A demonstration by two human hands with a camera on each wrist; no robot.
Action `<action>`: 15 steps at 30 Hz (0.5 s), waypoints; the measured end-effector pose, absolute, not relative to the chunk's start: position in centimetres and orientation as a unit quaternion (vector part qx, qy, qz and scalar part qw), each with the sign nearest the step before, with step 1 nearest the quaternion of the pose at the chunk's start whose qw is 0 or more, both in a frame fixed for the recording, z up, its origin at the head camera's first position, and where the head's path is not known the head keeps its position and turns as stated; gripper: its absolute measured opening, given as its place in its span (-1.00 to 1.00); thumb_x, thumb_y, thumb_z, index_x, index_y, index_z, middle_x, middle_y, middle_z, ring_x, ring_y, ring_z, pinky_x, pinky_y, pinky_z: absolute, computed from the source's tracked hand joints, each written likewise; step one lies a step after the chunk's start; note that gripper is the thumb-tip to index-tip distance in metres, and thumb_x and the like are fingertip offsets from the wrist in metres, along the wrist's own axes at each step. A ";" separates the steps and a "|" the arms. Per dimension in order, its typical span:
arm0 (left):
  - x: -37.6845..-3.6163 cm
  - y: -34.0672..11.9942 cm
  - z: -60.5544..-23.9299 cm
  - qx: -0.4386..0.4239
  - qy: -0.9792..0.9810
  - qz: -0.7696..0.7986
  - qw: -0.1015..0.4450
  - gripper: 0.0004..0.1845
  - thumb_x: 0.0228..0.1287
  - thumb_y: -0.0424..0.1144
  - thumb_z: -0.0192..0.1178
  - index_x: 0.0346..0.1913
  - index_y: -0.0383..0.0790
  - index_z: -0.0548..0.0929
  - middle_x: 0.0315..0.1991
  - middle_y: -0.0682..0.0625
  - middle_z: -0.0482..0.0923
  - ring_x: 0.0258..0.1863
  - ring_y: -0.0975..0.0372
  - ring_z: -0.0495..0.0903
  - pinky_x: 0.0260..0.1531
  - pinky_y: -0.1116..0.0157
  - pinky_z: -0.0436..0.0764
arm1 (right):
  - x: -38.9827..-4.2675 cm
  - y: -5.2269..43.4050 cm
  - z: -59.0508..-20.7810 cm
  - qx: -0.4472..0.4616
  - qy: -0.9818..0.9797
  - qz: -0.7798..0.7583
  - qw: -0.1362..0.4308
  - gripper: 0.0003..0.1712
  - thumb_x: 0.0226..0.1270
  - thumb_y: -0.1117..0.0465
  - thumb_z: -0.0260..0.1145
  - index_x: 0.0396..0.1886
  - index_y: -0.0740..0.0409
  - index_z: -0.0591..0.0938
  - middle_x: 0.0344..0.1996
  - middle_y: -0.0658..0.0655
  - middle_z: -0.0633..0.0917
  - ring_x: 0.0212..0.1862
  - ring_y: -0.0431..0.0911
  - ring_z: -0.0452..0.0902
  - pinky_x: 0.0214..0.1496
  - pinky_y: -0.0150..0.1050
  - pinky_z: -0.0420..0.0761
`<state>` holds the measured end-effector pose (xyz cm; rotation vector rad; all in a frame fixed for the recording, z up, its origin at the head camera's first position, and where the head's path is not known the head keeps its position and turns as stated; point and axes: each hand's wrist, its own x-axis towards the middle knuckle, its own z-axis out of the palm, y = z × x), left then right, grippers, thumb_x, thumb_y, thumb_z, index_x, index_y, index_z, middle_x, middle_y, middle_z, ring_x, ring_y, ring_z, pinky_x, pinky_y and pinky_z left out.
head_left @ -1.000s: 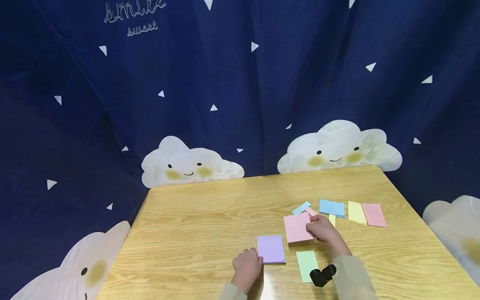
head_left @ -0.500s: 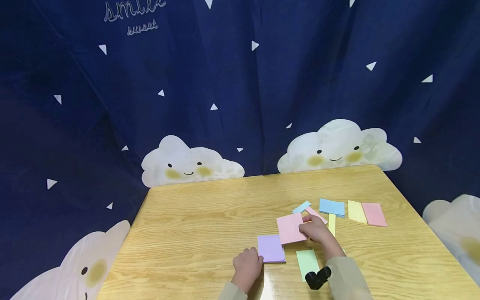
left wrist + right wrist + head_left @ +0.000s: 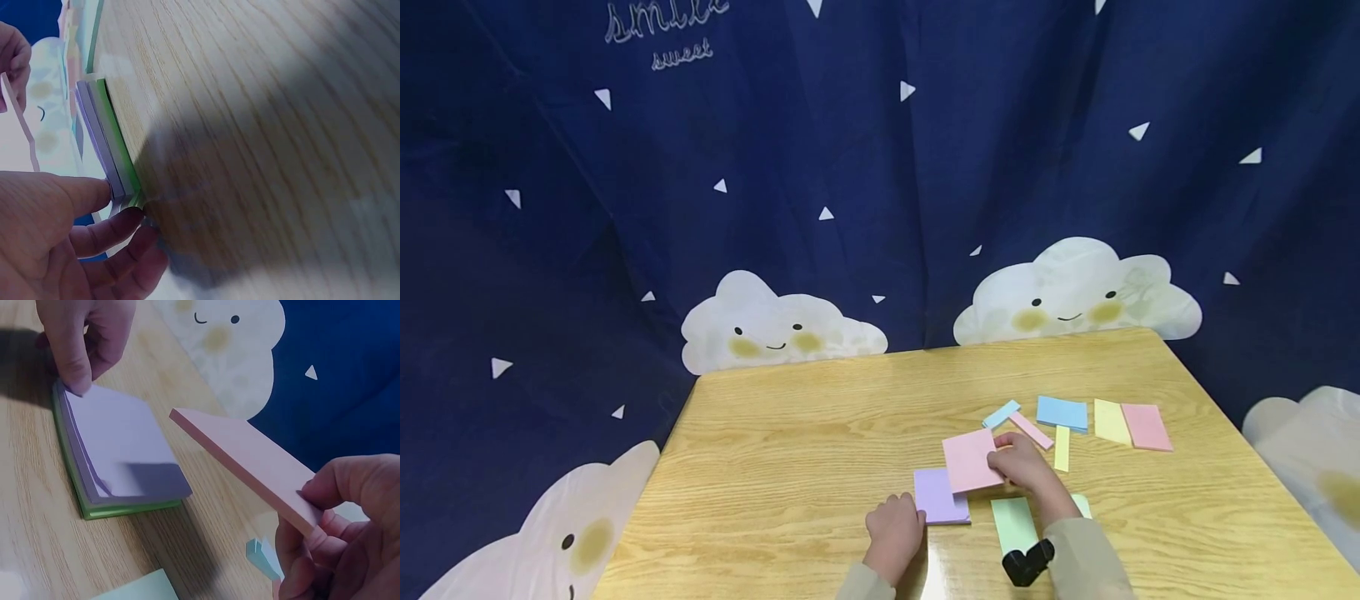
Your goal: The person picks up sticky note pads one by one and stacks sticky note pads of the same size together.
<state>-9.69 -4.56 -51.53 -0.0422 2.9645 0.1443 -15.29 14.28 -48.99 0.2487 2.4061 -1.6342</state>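
Note:
My left hand (image 3: 895, 533) pinches the near-left corner of a purple sticky note pad (image 3: 934, 500), thumb on top and fingertips at its edge. Beneath the purple layer, a bright green pad (image 3: 131, 511) shows in the right wrist view; the stack lies on the table. Between thumb and fingers, my right hand (image 3: 1024, 468) holds a square pink sticky note pad (image 3: 972, 460) by its right side. That pink pad is tilted and in the air, clear of the purple one in the right wrist view. From the head camera it covers the purple pad's upper right corner.
On the wooden table (image 3: 790, 450), a pale green pad (image 3: 1013, 523) lies near the right wrist. Farther right are a blue pad (image 3: 1062, 414), a yellow pad (image 3: 1111, 422) and another pink pad (image 3: 1147, 427). Narrow blue (image 3: 1002, 414), pink (image 3: 1032, 431) and yellow strips (image 3: 1062, 450) lie nearby.
My right hand has moved left with the pink pad, which now overlaps the purple pad in the head view. The left hand stays at the purple pad's corner.

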 end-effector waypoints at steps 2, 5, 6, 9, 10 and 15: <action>-9.7 -4.6 -51.6 -0.013 0.995 0.049 0.081 -0.67 0.17 -0.02 0.13 -0.34 -0.28 0.53 -0.54 -0.08 0.42 -0.52 0.08 0.49 -0.51 0.15 0.44 | -15.3 14.1 -49.0 0.086 0.815 -0.562 0.112 -0.59 -0.14 0.40 0.08 -0.17 0.45 0.38 -0.71 0.02 0.39 -0.72 -0.22 0.19 -0.67 -0.38 0.23; -9.7 -4.6 -51.7 -0.012 0.996 0.050 0.074 -0.67 0.17 -0.03 0.13 -0.36 -0.29 0.53 -0.55 -0.08 0.42 -0.53 0.08 0.49 -0.52 0.15 0.44 | -15.1 13.7 -48.9 0.087 0.808 -0.573 0.109 -0.59 -0.15 0.41 0.07 -0.18 0.44 0.38 -0.72 0.01 0.39 -0.72 -0.23 0.16 -0.68 -0.39 0.20; -9.7 -4.6 -51.7 -0.012 0.996 0.049 0.073 -0.68 0.17 -0.03 0.13 -0.36 -0.28 0.53 -0.55 -0.08 0.42 -0.53 0.08 0.49 -0.52 0.15 0.44 | -15.1 13.6 -48.8 0.088 0.805 -0.577 0.108 -0.59 -0.16 0.41 0.07 -0.19 0.44 0.38 -0.73 0.00 0.38 -0.73 -0.24 0.15 -0.68 -0.40 0.19; -9.7 -4.6 -51.6 -0.011 0.996 0.049 0.074 -0.67 0.17 -0.03 0.14 -0.37 -0.29 0.53 -0.56 -0.08 0.42 -0.54 0.09 0.49 -0.52 0.15 0.44 | -14.9 13.3 -48.8 0.092 0.799 -0.585 0.107 -0.60 -0.18 0.42 0.07 -0.20 0.42 0.37 -0.75 -0.01 0.36 -0.75 -0.25 0.13 -0.70 -0.41 0.16; -9.6 -4.6 -51.5 -0.011 0.996 0.048 0.073 -0.67 0.17 -0.03 0.14 -0.36 -0.29 0.53 -0.55 -0.08 0.42 -0.54 0.09 0.49 -0.52 0.15 0.45 | -14.8 13.2 -48.8 0.093 0.797 -0.587 0.107 -0.61 -0.18 0.43 0.07 -0.21 0.42 0.37 -0.75 -0.01 0.36 -0.75 -0.25 0.12 -0.70 -0.41 0.16; -9.5 -4.6 -51.4 -0.012 0.996 0.047 0.073 -0.67 0.17 -0.03 0.14 -0.35 -0.29 0.54 -0.55 -0.09 0.43 -0.53 0.08 0.49 -0.51 0.15 0.45 | -14.5 12.6 -48.9 0.093 0.792 -0.593 0.110 -0.60 -0.17 0.44 0.07 -0.20 0.42 0.37 -0.75 0.00 0.37 -0.76 -0.26 0.11 -0.71 -0.42 0.14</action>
